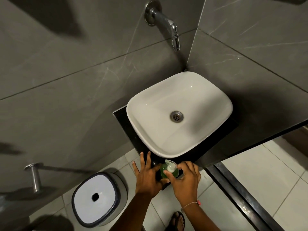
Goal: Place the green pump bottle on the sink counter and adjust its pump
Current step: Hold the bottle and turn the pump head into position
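Observation:
The green pump bottle (168,172) stands upright on the front corner of the black sink counter (122,119), just in front of the white basin (179,114). Its pale pump head (170,165) points away from me, toward the basin. My left hand (148,174) wraps the bottle's left side, thumb under its base edge and fingers spread on the counter. My right hand (185,179) comes in from the right, with its index finger and thumb pinching the pump collar.
A chrome wall tap (166,22) juts out above the basin. A white bin with a dark rim (98,199) stands on the tiled floor at the lower left, under a chrome rail (34,175). My sandalled foot (176,220) is below.

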Motion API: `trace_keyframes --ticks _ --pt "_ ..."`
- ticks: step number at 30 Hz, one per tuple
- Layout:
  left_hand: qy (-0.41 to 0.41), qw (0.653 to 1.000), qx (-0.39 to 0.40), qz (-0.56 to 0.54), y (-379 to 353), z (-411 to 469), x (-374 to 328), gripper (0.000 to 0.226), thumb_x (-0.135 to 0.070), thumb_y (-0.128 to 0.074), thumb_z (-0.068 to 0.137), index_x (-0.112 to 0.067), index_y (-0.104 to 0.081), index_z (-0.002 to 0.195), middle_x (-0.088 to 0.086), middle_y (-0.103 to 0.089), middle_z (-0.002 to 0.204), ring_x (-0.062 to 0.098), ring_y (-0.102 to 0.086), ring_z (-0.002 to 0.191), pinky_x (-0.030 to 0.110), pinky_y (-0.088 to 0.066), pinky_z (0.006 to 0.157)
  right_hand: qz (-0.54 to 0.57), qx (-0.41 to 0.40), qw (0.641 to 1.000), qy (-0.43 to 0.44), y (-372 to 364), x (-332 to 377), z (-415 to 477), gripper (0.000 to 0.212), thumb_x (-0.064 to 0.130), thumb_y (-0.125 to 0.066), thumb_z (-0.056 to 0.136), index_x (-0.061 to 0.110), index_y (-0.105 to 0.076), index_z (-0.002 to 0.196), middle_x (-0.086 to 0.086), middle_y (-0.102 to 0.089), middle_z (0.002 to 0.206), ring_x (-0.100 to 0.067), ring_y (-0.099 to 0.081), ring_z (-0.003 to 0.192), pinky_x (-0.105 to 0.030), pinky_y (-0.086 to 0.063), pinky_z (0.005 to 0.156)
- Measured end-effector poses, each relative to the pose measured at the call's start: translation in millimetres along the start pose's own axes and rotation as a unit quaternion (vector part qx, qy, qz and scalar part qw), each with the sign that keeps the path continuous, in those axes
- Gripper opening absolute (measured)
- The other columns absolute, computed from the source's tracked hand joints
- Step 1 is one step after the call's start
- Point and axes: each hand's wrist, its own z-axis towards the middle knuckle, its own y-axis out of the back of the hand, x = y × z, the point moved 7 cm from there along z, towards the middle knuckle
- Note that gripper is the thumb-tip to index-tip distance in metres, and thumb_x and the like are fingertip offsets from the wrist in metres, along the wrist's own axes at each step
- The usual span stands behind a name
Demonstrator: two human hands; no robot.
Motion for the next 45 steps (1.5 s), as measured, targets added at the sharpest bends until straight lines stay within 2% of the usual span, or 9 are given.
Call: trace_keyframes --ticks 4,10,14,18,23,31,35,41,45 --pt "0.008 1.000 -0.004 -0.010 1.8 -1.4 -1.3 0.054 -0.058 -0.060 0.071 -0.038 -0.057 0.120 0.005 0.002 0.162 0.027 0.028 0.143 0.066 0.013 0.112 0.031 -0.024 0.998 -0.049 -6.9 9.0 -4.4 0.047 0.050 -0.080 0.059 0.030 -0.040 0.071 0.006 -0.053 0.081 -0.022 -0.050 0.091 -0.046 -0.043 0.081" --pt "0.006 1.000 -0.013 -0.018 4.0 -2.0 -2.8 0.053 -0.059 -0.048 0.068 -0.037 -0.060 0.116 0.005 0.000 0.163 0.025 0.031 0.141 0.066 0.013 0.112 0.025 0.007 0.999 -0.020 -8.7 3.5 -10.5 0.058 0.070 -0.065 0.062 0.030 -0.065 0.104 0.007 -0.058 0.109 -0.019 -0.045 0.111 -0.037 -0.034 0.089" --pt "0.007 1.000 0.003 0.008 -1.5 -1.1 -1.8 0.060 -0.066 -0.056 0.074 -0.037 -0.053 0.126 0.002 0.005 0.162 0.027 0.030 0.142 0.065 0.016 0.112 0.028 -0.020 0.999 -0.031 -1.1 0.4 -5.1 0.038 0.050 -0.081 0.062 0.023 -0.063 0.082 0.004 -0.058 0.102 -0.024 -0.048 0.106 -0.036 -0.033 0.085" --pt "0.012 1.000 0.004 0.008 -0.3 -1.9 -2.9 0.053 -0.055 -0.060 0.072 -0.035 -0.058 0.120 0.004 0.003 0.162 0.027 0.031 0.141 0.066 0.015 0.112 -0.002 -0.022 0.997 -0.071 -5.7 7.5 -4.6 0.049 0.056 -0.079 0.057 0.024 -0.045 0.073 0.001 -0.057 0.093 -0.026 -0.049 0.102 -0.047 -0.039 0.086" --pt "0.004 1.000 -0.005 -0.004 4.5 -2.2 -4.6 0.055 -0.053 -0.050 0.069 -0.038 -0.057 0.121 0.004 0.002 0.162 0.025 0.034 0.139 0.066 0.014 0.111 -0.007 -0.011 0.999 -0.049 -9.6 3.0 -13.4 0.068 0.075 -0.060 0.058 0.025 -0.063 0.104 0.005 -0.055 0.115 -0.023 -0.041 0.119 -0.047 -0.032 0.098" --pt "0.000 1.000 0.004 0.004 1.7 -1.7 -3.4 0.059 -0.066 -0.050 0.073 -0.037 -0.055 0.125 0.003 0.004 0.163 0.026 0.031 0.142 0.066 0.014 0.112 -0.031 -0.021 0.998 -0.058 -7.6 -2.6 -5.8 0.049 0.051 -0.081 0.059 0.018 -0.062 0.089 -0.003 -0.059 0.112 -0.029 -0.045 0.117 -0.047 -0.033 0.095" --pt "-0.004 1.000 0.005 -0.006 4.0 -1.5 -4.5 0.054 -0.058 -0.055 0.073 -0.033 -0.058 0.120 0.004 0.003 0.162 0.026 0.031 0.141 0.066 0.013 0.112 -0.030 -0.030 0.995 -0.093 -6.2 5.4 -2.5 0.050 0.062 -0.077 0.056 0.027 -0.047 0.075 0.000 -0.058 0.102 -0.027 -0.047 0.111 -0.051 -0.035 0.092" --pt "-0.004 1.000 0.002 0.006 1.5 -0.9 -3.3 0.056 -0.064 -0.049 0.074 -0.038 -0.056 0.122 0.002 0.002 0.163 0.027 0.029 0.142 0.066 0.013 0.112 0.040 -0.016 0.999 -0.020 -2.0 1.6 -8.2 0.043 0.065 -0.067 0.060 0.049 -0.062 0.100 0.014 -0.054 0.114 -0.018 -0.041 0.121 -0.044 -0.029 0.099" --pt "-0.002 1.000 0.007 0.004 0.2 0.0 -1.9 0.051 -0.061 -0.056 0.073 -0.037 -0.059 0.117 0.001 0.003 0.163 0.025 0.031 0.141 0.066 0.013 0.112 0.002 -0.017 0.998 -0.064 -7.9 1.6 -3.1 0.057 0.067 -0.076 0.050 0.022 -0.061 0.082 0.000 -0.060 0.106 -0.028 -0.047 0.115 -0.043 -0.031 0.092"
